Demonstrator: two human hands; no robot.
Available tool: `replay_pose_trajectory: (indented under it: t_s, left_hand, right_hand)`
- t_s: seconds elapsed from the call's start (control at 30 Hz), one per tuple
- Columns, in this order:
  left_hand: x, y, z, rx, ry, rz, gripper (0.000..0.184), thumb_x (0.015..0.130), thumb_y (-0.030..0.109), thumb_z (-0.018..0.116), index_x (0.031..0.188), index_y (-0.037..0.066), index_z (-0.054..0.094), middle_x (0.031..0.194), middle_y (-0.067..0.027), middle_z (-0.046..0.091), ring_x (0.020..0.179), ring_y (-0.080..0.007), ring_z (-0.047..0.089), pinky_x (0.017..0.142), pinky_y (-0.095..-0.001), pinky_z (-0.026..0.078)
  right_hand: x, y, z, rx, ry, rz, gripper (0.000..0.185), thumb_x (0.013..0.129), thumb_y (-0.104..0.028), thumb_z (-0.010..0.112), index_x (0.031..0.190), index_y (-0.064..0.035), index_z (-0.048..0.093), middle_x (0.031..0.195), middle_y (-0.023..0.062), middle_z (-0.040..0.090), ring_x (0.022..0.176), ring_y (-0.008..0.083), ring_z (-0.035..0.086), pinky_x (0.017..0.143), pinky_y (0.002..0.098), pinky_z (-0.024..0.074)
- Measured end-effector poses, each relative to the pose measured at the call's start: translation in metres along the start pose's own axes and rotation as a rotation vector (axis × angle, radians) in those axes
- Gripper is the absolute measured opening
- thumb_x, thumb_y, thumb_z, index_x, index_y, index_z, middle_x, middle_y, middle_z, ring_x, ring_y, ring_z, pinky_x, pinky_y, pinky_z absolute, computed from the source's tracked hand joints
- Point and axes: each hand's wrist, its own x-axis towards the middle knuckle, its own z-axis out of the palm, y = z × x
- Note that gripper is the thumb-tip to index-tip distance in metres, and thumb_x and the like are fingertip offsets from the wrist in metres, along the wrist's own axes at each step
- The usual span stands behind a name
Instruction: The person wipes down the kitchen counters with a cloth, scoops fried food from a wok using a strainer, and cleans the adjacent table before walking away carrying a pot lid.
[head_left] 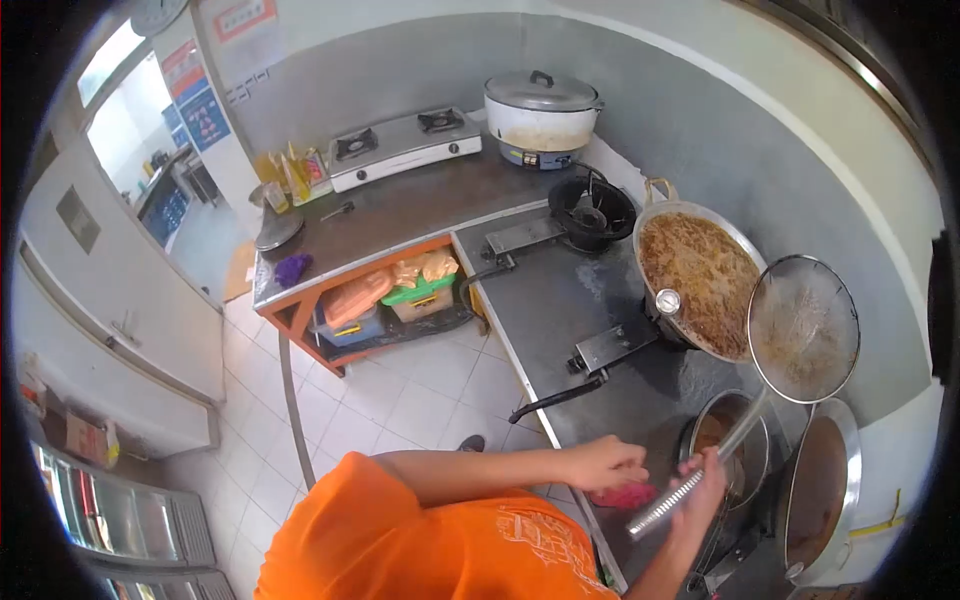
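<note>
My right hand (703, 492) is wrapped round the ribbed metal handle of a skimmer (805, 325). Its round mesh basket sits at the right edge of a wide pan (700, 275) of bubbling brown oil or food. A dial thermometer (668, 301) stands at the pan's near side. My left hand (612, 464) is closed, its fingers curled, just above a pinkish-red cloth-like thing (625, 494); whether it holds anything is hidden. Below the skimmer's handle is a metal pot (750, 405), partly covered by handle and hand.
Another large pan (818, 500) with brown contents lies at the far right. Burner handles (560, 398) jut over the counter's front edge. A black burner (592, 210), a big lidded cooker (543, 115) and a two-ring stove (405, 150) stand further back. Lidded bins (420, 300) fill a low shelf.
</note>
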Motion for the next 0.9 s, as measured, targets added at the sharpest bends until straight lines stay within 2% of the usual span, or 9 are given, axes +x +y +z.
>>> replay_pose_trajectory:
  t_s: [0.13, 0.23, 0.33, 0.4, 0.47, 0.6, 0.73, 0.83, 0.9]
  left_hand:
    - [-0.075, -0.057, -0.075, 0.315, 0.279, -0.058, 0.03, 0.096, 0.031, 0.062, 0.108, 0.004, 0.061, 0.098, -0.0172, 0.07, 0.092, -0.0332, 0.069, 0.079, -0.0445, 0.053]
    - [-0.138, -0.117, -0.126, 0.361, 0.407, -0.218, 0.037, 0.096, 0.038, 0.06, 0.104, 0.002, 0.063, 0.092, -0.0195, 0.068, 0.085, -0.0411, 0.066, 0.076, -0.0471, 0.051]
    - [-0.215, -0.224, -0.168, 0.332, 0.49, -0.441, 0.024, 0.1, 0.025, 0.059, 0.103, 0.001, 0.052, 0.079, -0.0146, 0.069, 0.068, -0.0258, 0.07, 0.062, -0.0369, 0.053]
    - [-0.266, -0.282, -0.188, 0.426, 0.523, -0.512, 0.03, 0.098, 0.031, 0.062, 0.102, 0.003, 0.053, 0.074, -0.0145, 0.068, 0.064, -0.0256, 0.069, 0.059, -0.0391, 0.053]
    - [-0.313, -0.32, -0.206, 0.42, 0.476, -0.693, 0.036, 0.095, 0.036, 0.064, 0.099, 0.002, 0.054, 0.074, -0.02, 0.069, 0.074, -0.0408, 0.07, 0.067, -0.0469, 0.054]
    - [-0.392, -0.364, -0.235, 0.357, 0.492, -0.945, 0.037, 0.093, 0.037, 0.066, 0.103, 0.003, 0.055, 0.079, -0.0212, 0.071, 0.079, -0.0419, 0.07, 0.07, -0.0476, 0.056]
    - [-0.459, -0.421, -0.253, 0.653, 0.457, -0.933, 0.037, 0.093, 0.035, 0.067, 0.106, 0.004, 0.054, 0.079, -0.0208, 0.071, 0.072, -0.041, 0.069, 0.071, -0.0433, 0.057]
    - [-0.458, -0.432, -0.259, 0.777, 0.32, -0.667, 0.036, 0.092, 0.034, 0.07, 0.109, 0.008, 0.051, 0.075, -0.018, 0.069, 0.058, -0.032, 0.065, 0.058, -0.0411, 0.056]
    - [-0.431, -0.419, -0.257, -0.168, 0.65, -1.187, 0.035, 0.091, 0.033, 0.072, 0.109, 0.013, 0.05, 0.07, -0.012, 0.066, 0.049, -0.0201, 0.057, 0.043, -0.0371, 0.048]
  right_hand:
    - [0.033, -0.035, -0.014, -0.545, 0.173, -0.214, 0.019, 0.104, -0.025, 0.053, 0.1, -0.0069, 0.058, 0.063, 0.0009, 0.05, 0.044, 0.0103, 0.049, 0.037, 0.0276, 0.0434]
    - [0.057, -0.061, -0.006, -0.898, 0.373, -0.346, 0.026, 0.099, -0.025, 0.06, 0.109, -0.0011, 0.061, 0.064, 0.0054, 0.054, 0.045, 0.0123, 0.052, 0.038, 0.0312, 0.0404]
    - [0.105, -0.071, -0.009, -1.467, 0.467, -0.598, 0.027, 0.093, -0.015, 0.062, 0.108, 0.0076, 0.059, 0.088, 0.0372, 0.063, 0.093, 0.0558, 0.06, 0.077, 0.0563, 0.0496]
    - [0.125, -0.076, 0.005, -1.604, 0.512, -0.54, 0.026, 0.094, -0.017, 0.062, 0.103, 0.0069, 0.059, 0.087, 0.0352, 0.065, 0.092, 0.0529, 0.063, 0.078, 0.0562, 0.0513]
    - [0.15, -0.073, 0.012, -1.65, 0.548, -0.52, 0.026, 0.095, -0.018, 0.061, 0.104, 0.0064, 0.059, 0.088, 0.0351, 0.066, 0.092, 0.0526, 0.064, 0.079, 0.0562, 0.0517]
    - [0.181, -0.09, 0.026, -1.663, 0.331, -0.241, 0.027, 0.099, -0.019, 0.057, 0.104, 0.0074, 0.054, 0.079, 0.0265, 0.065, 0.068, 0.0406, 0.066, 0.059, 0.0494, 0.0526]
    - [0.189, -0.123, 0.048, -1.269, 0.064, 0.222, 0.021, 0.105, -0.02, 0.05, 0.106, 0.0008, 0.048, 0.07, 0.0082, 0.053, 0.045, 0.0165, 0.053, 0.037, 0.0348, 0.0434]
    - [0.159, -0.13, 0.082, -1.041, 0.081, 0.398, 0.018, 0.106, -0.019, 0.048, 0.109, -0.0017, 0.046, 0.073, 0.0049, 0.046, 0.047, 0.012, 0.045, 0.039, 0.0291, 0.0392]
    - [0.138, -0.132, 0.11, -0.84, 0.078, 0.483, 0.017, 0.106, -0.02, 0.047, 0.107, -0.0034, 0.045, 0.075, 0.002, 0.043, 0.051, 0.0083, 0.041, 0.042, 0.0246, 0.0351]
